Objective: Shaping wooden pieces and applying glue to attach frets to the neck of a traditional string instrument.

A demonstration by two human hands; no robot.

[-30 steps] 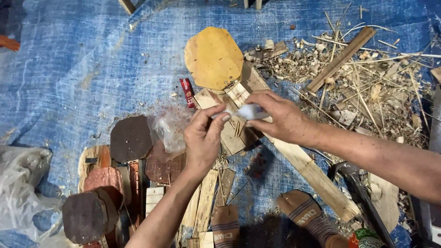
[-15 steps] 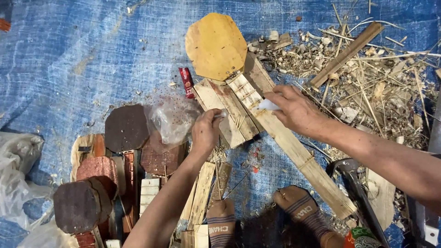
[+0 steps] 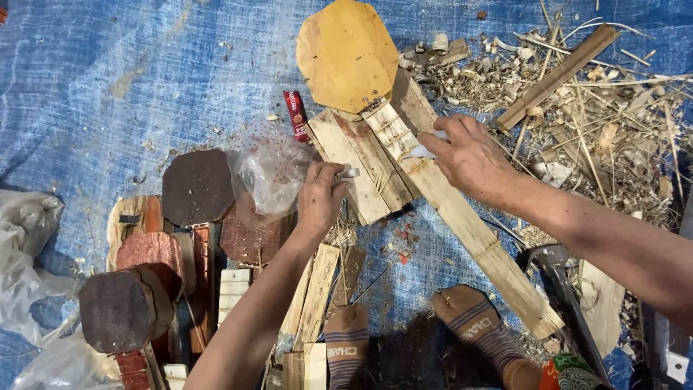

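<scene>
Bare tarp upper left; shavings crowd right.

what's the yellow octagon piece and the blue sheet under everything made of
The yellow octagon piece looks like thin wood or plywood, matte, with stains and a rough edge. The blue sheet looks like woven plastic tarp: a fine crosshatch weave, creases and a faint sheen.

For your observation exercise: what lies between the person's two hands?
In the head view, flat wooden slats lie side by side between the left hand and the right hand.

A small red sachet lies on the blue tarp, beside clear plastic bag.
</scene>
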